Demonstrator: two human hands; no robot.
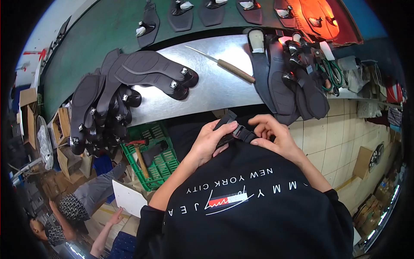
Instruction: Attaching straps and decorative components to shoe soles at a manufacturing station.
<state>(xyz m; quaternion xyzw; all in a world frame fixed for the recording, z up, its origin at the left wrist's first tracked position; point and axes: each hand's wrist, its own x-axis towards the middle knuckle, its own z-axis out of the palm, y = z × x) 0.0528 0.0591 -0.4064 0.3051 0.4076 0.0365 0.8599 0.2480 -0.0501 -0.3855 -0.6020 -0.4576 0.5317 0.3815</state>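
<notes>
Close to my waist, at the near edge of the metal bench, both hands hold a black strap (246,134) with what looks like a plastic buckle. My left hand (211,140) is closed round one part, its thumb pressed on top. Fingers curled, my right hand (274,136) has its thumb against the strap's right end. On the bench ahead lies an awl (235,70) with a wooden handle and thin metal shaft. Dark shoe soles with shiny black heels (146,69) are stacked to the left, and more soles (278,82) to the right.
Beyond the metal bench (172,108), a green conveyor belt (95,39) carries shoe parts toward a glowing orange area (319,19). A green crate (166,166) with a hammer (141,159) stands at lower left. Another person (73,207) is nearby, and green cable (334,77) lies right.
</notes>
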